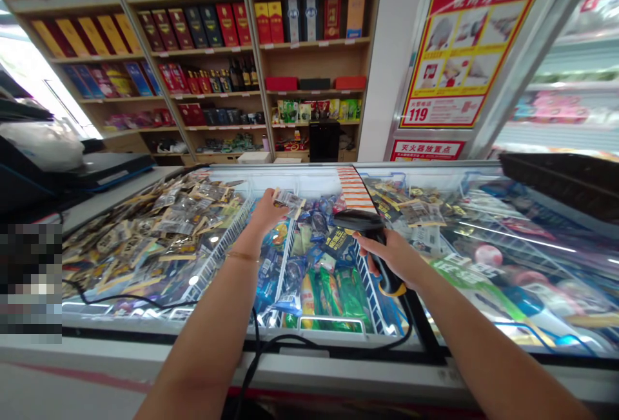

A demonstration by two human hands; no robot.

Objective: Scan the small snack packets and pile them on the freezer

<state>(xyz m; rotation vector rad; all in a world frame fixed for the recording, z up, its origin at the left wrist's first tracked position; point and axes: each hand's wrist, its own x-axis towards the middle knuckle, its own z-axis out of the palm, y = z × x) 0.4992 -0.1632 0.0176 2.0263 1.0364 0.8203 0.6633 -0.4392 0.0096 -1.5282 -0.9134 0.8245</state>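
My left hand [269, 212] is closed on the edge of a small clear snack packet [289, 200] with a printed label, held up above the chest freezer. In my right hand [387, 252] is a black handheld barcode scanner [360, 220] with a yellow-trimmed handle, its head turned left toward the packet. The two are apart. Below both hands, under the freezer's glass, lie wire baskets [290, 239] of ice-cream packs in blue, green and black wrappers. A heap of similar clear packets [178, 220] covers the glass to the left.
A black cable [285, 337] runs along the freezer's front edge. More packets [420, 210] lie on the right-hand glass, with a dark brown tray [561, 181] beyond. Shelves of boxed goods [207, 26] stand behind. On the left is a counter [164, 178] with dark equipment.
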